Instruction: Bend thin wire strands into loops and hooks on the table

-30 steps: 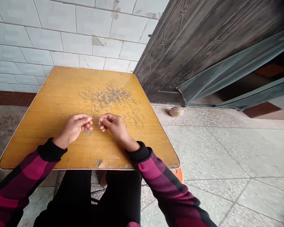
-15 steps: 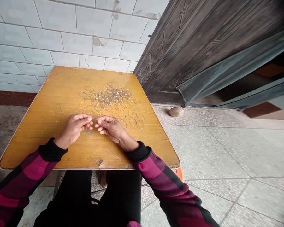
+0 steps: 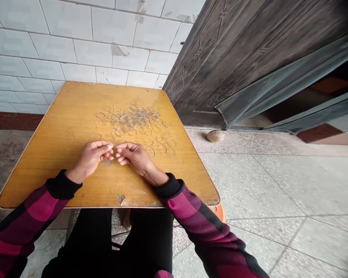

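Thin wire (image 3: 115,145) may slip from your fingertips.
Your left hand (image 3: 90,157) and right hand (image 3: 135,157) pinch it, between the wire rings (image 3: 139,117) and the table (image 3: 101,193)'s near edge; uneven pulling could make it spring away.

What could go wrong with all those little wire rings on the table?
The thin wire runs between the fingertips of the left hand and right hand, and those hands are bare, so an end might poke a finger. The rings in the pile overlap, so they could tangle. The right hand might also brush the loose rings beside it across the table.
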Demonstrator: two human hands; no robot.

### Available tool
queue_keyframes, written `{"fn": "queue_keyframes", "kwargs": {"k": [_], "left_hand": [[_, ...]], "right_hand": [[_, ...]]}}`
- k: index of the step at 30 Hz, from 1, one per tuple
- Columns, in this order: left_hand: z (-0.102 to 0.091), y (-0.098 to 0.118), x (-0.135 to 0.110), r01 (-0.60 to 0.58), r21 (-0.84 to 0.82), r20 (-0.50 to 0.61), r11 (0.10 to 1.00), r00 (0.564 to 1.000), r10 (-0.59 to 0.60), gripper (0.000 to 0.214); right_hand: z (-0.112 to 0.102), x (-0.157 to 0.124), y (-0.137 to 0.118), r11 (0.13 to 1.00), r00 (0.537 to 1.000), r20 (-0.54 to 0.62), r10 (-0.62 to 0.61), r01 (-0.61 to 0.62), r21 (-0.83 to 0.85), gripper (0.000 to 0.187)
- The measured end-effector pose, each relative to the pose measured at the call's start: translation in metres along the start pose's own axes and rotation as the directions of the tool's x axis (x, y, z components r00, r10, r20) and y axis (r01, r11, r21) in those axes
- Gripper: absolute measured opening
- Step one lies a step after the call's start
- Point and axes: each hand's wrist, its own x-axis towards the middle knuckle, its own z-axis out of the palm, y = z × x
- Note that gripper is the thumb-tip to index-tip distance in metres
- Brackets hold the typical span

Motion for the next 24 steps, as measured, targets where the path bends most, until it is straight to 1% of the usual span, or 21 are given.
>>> {"fn": "queue_keyframes", "kwargs": {"k": [3,5,9,12,15,17,18,19,20,21,22,23,24], "left_hand": [[0.0012,0.0008,-0.0005,0.007,-0.008,0.0,1.0,1.0,-0.007,0.021],[0.0021,0.0014,-0.0013,0.011,-0.012,-0.003,1.0,1.0,-0.011,0.021],[0.0025,0.001,-0.0022,0.014,-0.015,0.011,1.0,1.0,-0.014,0.02],[0.0017,-0.0006,-0.0018,0.015,-0.014,0.026,1.0,1.0,-0.014,0.02],[0.0012,-0.002,-0.0011,0.021,-0.023,0.018,1.0,1.0,-0.021,0.022],[0.0012,-0.0022,-0.0007,0.02,-0.033,0.009,0.999,1.0,-0.02,0.023],[0.0014,-0.0021,-0.0006,0.016,-0.038,0.003,0.999,1.0,-0.016,0.024],[0.0016,-0.0019,-0.0006,0.012,-0.045,-0.005,0.999,1.0,-0.012,0.025],[0.0019,-0.0015,-0.0006,0.009,-0.053,-0.014,0.999,1.0,-0.009,0.025],[0.0021,-0.0012,-0.0007,0.008,-0.06,-0.022,0.998,1.0,-0.009,0.025],[0.0023,-0.0009,-0.0007,0.008,-0.064,-0.029,0.998,1.0,-0.01,0.025],[0.0024,-0.0006,-0.0007,0.01,-0.064,-0.033,0.998,0.999,-0.012,0.025],[0.0024,-0.0005,-0.0007,0.011,-0.061,-0.032,0.998,0.999,-0.013,0.025]], "right_hand": [[0.0006,-0.0017,0.0003,0.987,0.993,-0.012,-0.121,0.119,-0.104,0.03],[0.001,-0.0027,-0.0002,0.974,0.987,-0.005,-0.163,0.16,-0.159,0.027],[0.0014,-0.0036,-0.0013,0.963,0.986,0.006,-0.168,0.165,-0.214,0.026],[0.0013,-0.0028,-0.0017,0.964,0.987,0.007,-0.16,0.158,-0.216,0.029],[-0.0008,-0.0014,-0.0016,0.963,0.986,-0.011,-0.166,0.16,-0.217,0.031],[-0.0034,-0.0013,-0.0017,0.946,0.979,-0.035,-0.201,0.185,-0.267,0.032],[-0.0047,-0.0017,-0.0019,0.919,0.967,-0.051,-0.25,0.22,-0.327,0.031],[-0.0059,-0.0027,-0.0021,0.868,0.945,-0.06,-0.322,0.269,-0.418,0.03],[-0.0067,-0.004,-0.0024,0.783,0.91,-0.054,-0.412,0.323,-0.531,0.028],[-0.0073,-0.0056,-0.0026,0.668,0.865,-0.022,-0.501,0.37,-0.646,0.026],[-0.0074,-0.0072,-0.0026,0.535,0.819,0.033,-0.572,0.404,-0.742,0.024],[-0.0072,-0.0087,-0.0024,0.41,0.782,0.099,-0.615,0.425,-0.807,0.022],[-0.0069,-0.0099,-0.0018,0.315,0.76,0.16,-0.629,0.438,-0.842,0.022]]}}
